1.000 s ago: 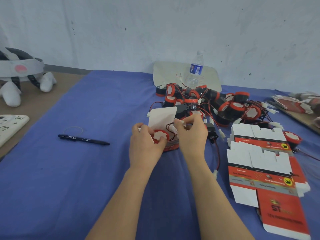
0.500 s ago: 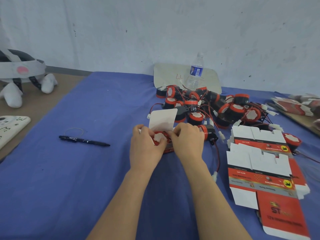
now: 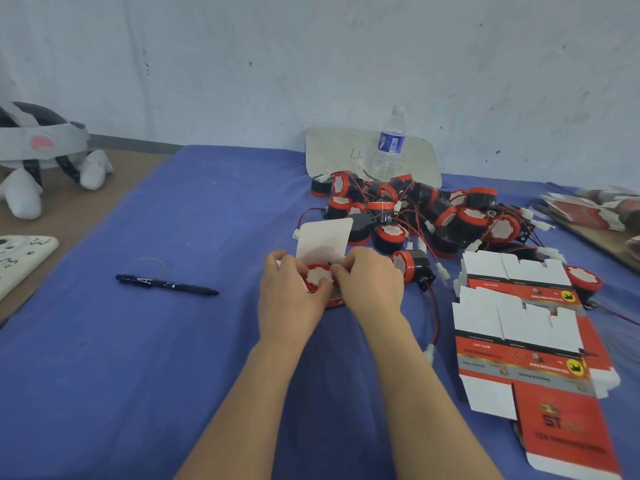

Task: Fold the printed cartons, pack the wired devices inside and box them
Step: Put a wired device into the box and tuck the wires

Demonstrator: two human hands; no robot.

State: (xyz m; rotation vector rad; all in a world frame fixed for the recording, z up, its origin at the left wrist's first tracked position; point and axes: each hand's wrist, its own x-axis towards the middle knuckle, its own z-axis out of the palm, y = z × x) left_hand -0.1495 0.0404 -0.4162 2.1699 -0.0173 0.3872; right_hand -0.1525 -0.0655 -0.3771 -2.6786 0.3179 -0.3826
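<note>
left hand, right hand on carton

Scuffed, speckled white wall behind; blue cloth spread across foreground; bare brown surface at left; flat, even light.

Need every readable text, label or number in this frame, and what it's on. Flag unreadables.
"ST": flat red carton, near panel; the line below it is blurred.
"4", likely, in red handwriting: white board.
"A", white mark: black pen.
Water bottle label: too small to read.
Crown-badge strips on that carton: blurred, unreadable.
Folded carton being packed: no readable text.
</note>
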